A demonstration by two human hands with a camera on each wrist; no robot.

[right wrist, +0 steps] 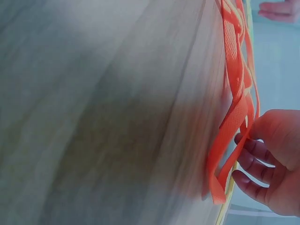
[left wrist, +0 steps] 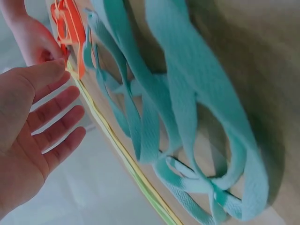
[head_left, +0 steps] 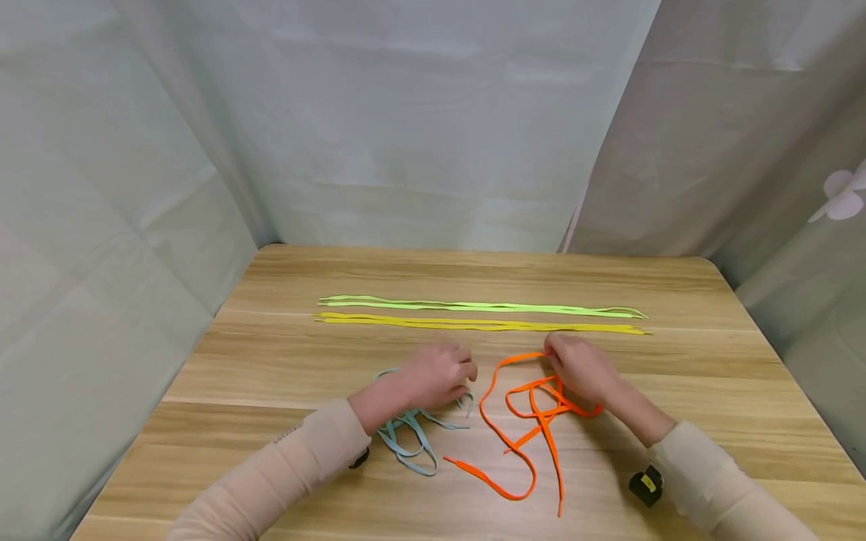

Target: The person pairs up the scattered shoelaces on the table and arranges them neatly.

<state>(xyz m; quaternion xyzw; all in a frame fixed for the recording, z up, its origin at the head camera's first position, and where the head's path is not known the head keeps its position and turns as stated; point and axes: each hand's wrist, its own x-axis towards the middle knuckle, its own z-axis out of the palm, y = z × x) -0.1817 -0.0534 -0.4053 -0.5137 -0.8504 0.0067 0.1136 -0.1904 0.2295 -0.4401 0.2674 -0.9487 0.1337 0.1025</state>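
My right hand (head_left: 580, 367) pinches an orange shoelace (head_left: 473, 471) near the top of its tangle, thumb against fingertips. The rest of that lace lies in loops on the table, its loose ends toward the front. My left hand (head_left: 440, 373) hovers over a light blue shoelace (left wrist: 206, 70), its fingers slightly bent and apart in the left wrist view, holding nothing. The blue lace lies in a loose heap, partly hidden under that hand and forearm in the head view.
Beyond the hands, a yellow shoelace (head_left: 473, 324) lies stretched out lengthwise in parallel strands. Behind it runs a lime green shoelace (head_left: 473, 306), laid the same way. The wooden table (head_left: 271, 481) is bordered by pale hanging sheets (head_left: 419, 135).
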